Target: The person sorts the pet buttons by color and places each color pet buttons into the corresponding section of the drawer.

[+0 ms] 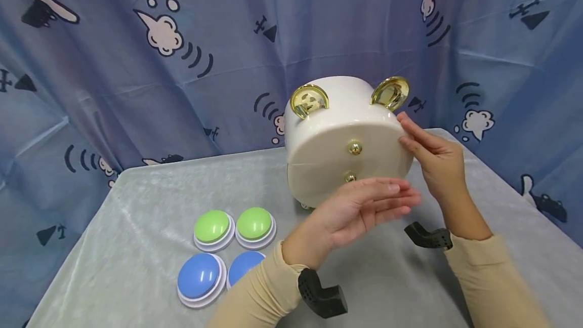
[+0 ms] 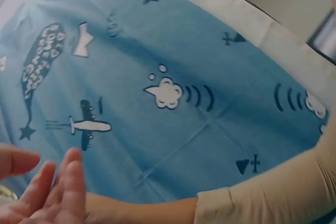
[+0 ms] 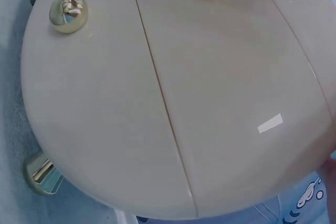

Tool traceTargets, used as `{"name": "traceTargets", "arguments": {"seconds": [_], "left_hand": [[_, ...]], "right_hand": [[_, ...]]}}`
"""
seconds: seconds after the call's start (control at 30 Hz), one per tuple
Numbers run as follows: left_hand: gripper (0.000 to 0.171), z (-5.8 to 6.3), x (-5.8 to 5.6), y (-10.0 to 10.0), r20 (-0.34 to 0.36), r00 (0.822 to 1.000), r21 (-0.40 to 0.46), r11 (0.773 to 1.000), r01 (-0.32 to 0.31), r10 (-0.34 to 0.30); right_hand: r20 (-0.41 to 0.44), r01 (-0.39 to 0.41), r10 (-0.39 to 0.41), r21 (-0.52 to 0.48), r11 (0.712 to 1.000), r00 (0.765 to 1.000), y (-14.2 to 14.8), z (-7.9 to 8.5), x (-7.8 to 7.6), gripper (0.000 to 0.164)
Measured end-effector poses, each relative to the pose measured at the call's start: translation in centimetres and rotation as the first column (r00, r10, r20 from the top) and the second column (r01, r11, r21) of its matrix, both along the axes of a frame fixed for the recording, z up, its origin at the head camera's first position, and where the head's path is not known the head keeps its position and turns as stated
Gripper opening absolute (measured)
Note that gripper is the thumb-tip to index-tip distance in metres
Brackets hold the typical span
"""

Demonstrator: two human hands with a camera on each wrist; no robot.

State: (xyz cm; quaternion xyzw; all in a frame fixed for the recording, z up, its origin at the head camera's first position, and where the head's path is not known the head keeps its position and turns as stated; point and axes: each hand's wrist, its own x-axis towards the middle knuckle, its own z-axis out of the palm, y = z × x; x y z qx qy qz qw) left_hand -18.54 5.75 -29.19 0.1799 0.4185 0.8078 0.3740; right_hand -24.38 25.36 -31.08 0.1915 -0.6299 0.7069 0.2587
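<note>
A white rounded box [image 1: 309, 166] with gold bear-like ears [image 1: 309, 100] and gold knobs [image 1: 355, 148] stands on the table. My right hand [image 1: 439, 161] touches its right edge, thumb tip over the front face and a straight finger near the top rim. In front of the box's lower face is my left hand [image 1: 360, 206], palm turned up and sideways, fingers extended, holding nothing. It overlaps part of the box in the head view. The right wrist view shows the front face [image 3: 105, 108] close up, with thin curved seams and a gold foot [image 3: 44, 174].
Left of the box, two green domed buttons [image 1: 211, 227] sit behind two blue ones [image 1: 198, 276], all on white bases. My left sleeve [image 1: 259, 287] partly covers one blue button. A grey cloth [image 1: 136, 227] covers the table, and a blue patterned curtain [image 1: 227, 65] hangs behind.
</note>
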Motion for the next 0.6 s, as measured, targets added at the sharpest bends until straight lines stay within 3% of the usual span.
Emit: {"name": "traceTargets", "arguments": {"seconds": [0.03,0.1,0.23,0.3,0.33,0.4,0.6], "left_hand": [[0.039,0.2,0.4,0.0,-0.063,0.995,-0.025,0.997,0.069,-0.071],[0.037,0.4,1.2,0.1,-0.170,0.962,-0.099,0.975,0.199,-0.214],[0.033,0.8,2.6,0.4,-0.281,0.843,-0.283,0.879,0.383,-0.458],[0.032,0.9,2.9,0.5,-0.283,0.808,-0.340,0.842,0.419,-0.516],[0.033,0.8,2.9,0.6,-0.284,0.802,-0.354,0.835,0.422,-0.526],[0.032,0.5,3.0,0.7,-0.276,0.810,-0.372,0.834,0.407,-0.518],[0.030,-2.1,2.9,0.4,-0.188,0.877,-0.428,0.841,0.331,-0.441]], "right_hand": [[0.006,0.000,0.000,0.002,1.000,1.000,0.0,0.1,0.0,0.034],[0.008,-0.025,0.025,-0.011,1.000,1.000,0.1,0.1,-0.1,0.034],[-0.008,-0.068,0.068,-0.029,0.997,0.998,0.2,0.3,-0.2,0.035],[-0.009,-0.069,0.069,-0.022,0.997,0.998,0.2,0.4,-0.3,0.035],[-0.008,-0.065,0.065,-0.018,0.998,0.998,0.2,0.4,-0.3,0.035],[0.000,-0.055,0.055,-0.014,0.998,0.999,0.3,0.4,-0.3,0.035],[0.097,-0.062,0.057,0.051,0.997,0.994,1.1,1.0,-0.1,0.035]]}}
